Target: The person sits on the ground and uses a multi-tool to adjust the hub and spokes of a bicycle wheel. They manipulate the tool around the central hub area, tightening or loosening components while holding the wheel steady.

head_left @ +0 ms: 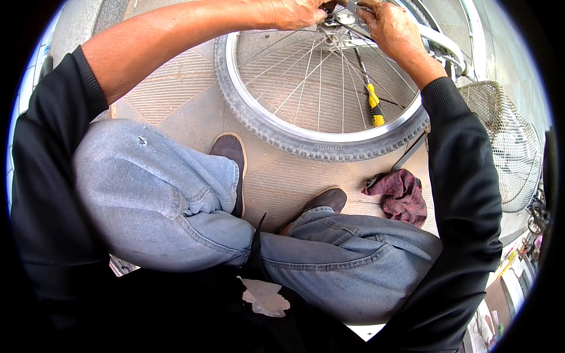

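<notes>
A bicycle wheel (321, 141) with a knobby grey tyre and thin spokes lies in front of my feet. My left hand (297, 13) is at its hub (331, 26), fingers closed around something small and dark at the upper picture edge. Just right of the hub, my right hand (391, 28) has its fingers closed on a flat silver metal piece (353, 7), perhaps a wrench. The picture edge cuts off part of both hands' work. Seen through the spokes, a yellow-and-black handled screwdriver (375, 106) lies with its shaft toward the hub.
A crumpled dark red patterned cloth (403, 197) lies on the paving near my right shoe (328, 200). To the right stands a wire mesh basket (500, 144), beside a white frame tube (441, 40). Assorted tools and parts (518, 259) lie at the far right rim.
</notes>
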